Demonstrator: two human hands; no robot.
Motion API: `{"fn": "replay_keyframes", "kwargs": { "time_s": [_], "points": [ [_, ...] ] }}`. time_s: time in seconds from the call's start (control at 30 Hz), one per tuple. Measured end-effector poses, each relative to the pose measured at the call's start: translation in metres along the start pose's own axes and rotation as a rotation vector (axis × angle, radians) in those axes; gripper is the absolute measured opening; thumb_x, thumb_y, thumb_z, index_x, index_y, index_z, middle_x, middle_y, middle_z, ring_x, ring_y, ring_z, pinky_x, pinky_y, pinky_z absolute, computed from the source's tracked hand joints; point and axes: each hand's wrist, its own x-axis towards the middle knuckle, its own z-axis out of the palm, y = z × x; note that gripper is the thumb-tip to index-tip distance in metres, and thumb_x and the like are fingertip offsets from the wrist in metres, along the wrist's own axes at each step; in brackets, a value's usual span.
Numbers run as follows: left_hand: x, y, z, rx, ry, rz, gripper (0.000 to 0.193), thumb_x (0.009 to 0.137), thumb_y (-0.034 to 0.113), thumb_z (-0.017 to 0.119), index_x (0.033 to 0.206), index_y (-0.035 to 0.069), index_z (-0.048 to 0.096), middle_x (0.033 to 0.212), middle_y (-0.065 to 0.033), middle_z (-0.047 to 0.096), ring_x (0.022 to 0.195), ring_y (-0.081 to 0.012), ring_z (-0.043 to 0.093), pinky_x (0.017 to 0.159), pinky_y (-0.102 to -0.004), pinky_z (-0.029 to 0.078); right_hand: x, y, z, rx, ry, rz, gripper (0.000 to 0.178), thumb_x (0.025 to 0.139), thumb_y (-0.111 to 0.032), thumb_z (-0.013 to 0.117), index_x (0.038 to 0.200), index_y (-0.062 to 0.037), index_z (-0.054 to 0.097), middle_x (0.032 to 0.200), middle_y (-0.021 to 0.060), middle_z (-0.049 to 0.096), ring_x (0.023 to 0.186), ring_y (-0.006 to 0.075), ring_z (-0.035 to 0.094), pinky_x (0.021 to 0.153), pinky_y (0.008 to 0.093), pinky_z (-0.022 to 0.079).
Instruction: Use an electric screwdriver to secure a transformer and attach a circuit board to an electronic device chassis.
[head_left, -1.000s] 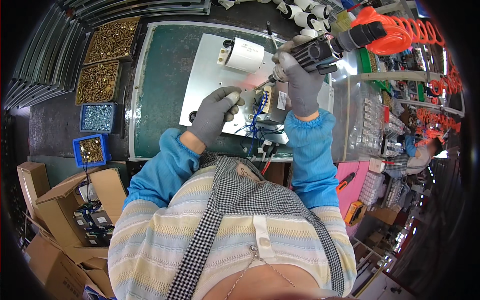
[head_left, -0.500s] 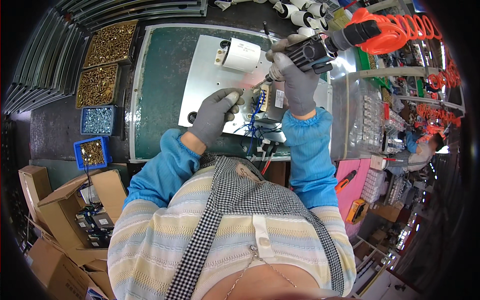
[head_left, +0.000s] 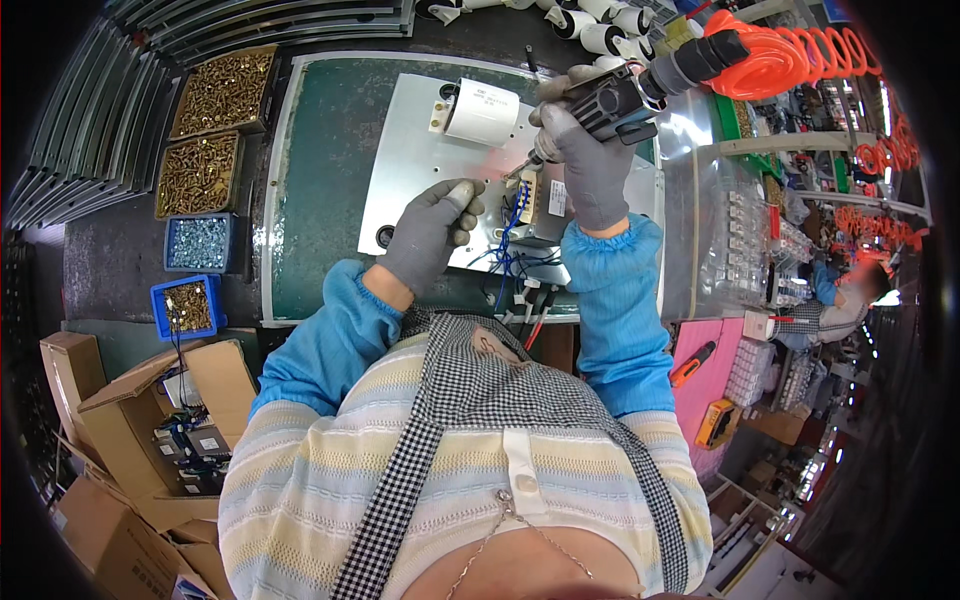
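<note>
My right hand, in a grey glove, is wrapped round a black power screwdriver with an orange coiled hose at its back end. The driver slants down to the left, its bit ending at the edge of a transformer with blue wires. That transformer lies on a silver metal plate, below a white cylindrical capacitor. Just left of the bit, my gloved left hand hovers over the plate, thumb and fingers pinched together. Whatever they hold is too small to make out.
Bins of brass-coloured screws and a blue bin of silvery hardware line the left side. Stacked metal frames stand beyond them. White casters lie at the back. A co-worker is far right.
The driver's back end has shifted slightly left with my right hand. The bit stays by the transformer edge, and my left hand keeps almost the same place.
</note>
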Motion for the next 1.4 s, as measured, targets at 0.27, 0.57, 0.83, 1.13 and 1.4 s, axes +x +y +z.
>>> {"fn": "replay_keyframes", "kwargs": {
  "time_s": [0.27,0.57,0.83,1.13,1.4],
  "points": [
    [0.001,-0.003,0.003,-0.165,0.007,-0.027,0.027,0.1,0.016,0.055,0.12,-0.002,0.058,0.092,-0.0042,0.061,0.073,-0.0077,0.053,0.06,-0.0192,0.046,-0.003,-0.002,0.006,0.003,0.018,-0.025,0.04,0.077,0.005,0.07,0.114,-0.0027,0.057,0.092,0.0095,0.069,0.075,0.013,0.066,0.062,0.0261,0.054],
    [-0.003,-0.006,0.003,-0.239,-0.125,-0.122,0.038,0.102,0.035,0.053,0.118,0.001,0.054,0.09,0.0004,0.051,0.071,-0.0057,0.043,0.056,-0.0156,0.039,-0.024,-0.089,0.007,0.379,-0.119,-0.218,0.041,0.087,0.002,0.057,0.127,-0.0015,0.048,0.085,0.0177,0.065,0.055,0.0132,0.053,0.05,0.0258,0.045],
    [-0.011,-0.013,0.017,-0.062,-0.179,-0.137,0.043,0.1,0.041,0.054,0.114,0.0,0.054,0.086,0.001,0.051,0.066,-0.0038,0.04,0.051,-0.0144,0.035,-0.063,-0.084,0.014,0.291,0.321,-0.233,0.04,0.087,0.002,0.057,0.126,-0.0025,0.049,0.093,0.0201,0.063,0.062,0.0173,0.059,0.048,0.0273,0.046],
    [-0.027,-0.015,0.043,-0.031,-0.074,-0.195,0.037,0.101,0.04,0.054,0.101,0.003,0.054,0.08,0.0003,0.051,0.057,-0.0036,0.037,0.044,-0.0148,0.03,-0.092,-0.08,-0.003,0.34,0.452,-0.154,0.041,0.085,0.003,0.055,0.125,-0.0018,0.047,0.095,0.0182,0.063,0.068,0.0217,0.063,0.053,0.032,0.052],
    [-0.027,-0.026,0.032,-0.287,-0.133,-0.362,0.029,0.103,0.033,0.052,0.106,0.005,0.055,0.078,0.0013,0.049,0.058,-0.0046,0.037,0.043,-0.016,0.031,-0.111,-0.094,-0.025,0.295,0.381,-0.305,0.043,0.085,0.005,0.054,0.127,-0.0032,0.048,0.106,0.0165,0.064,0.079,0.0229,0.067,0.066,0.0348,0.058]
  ]
}}
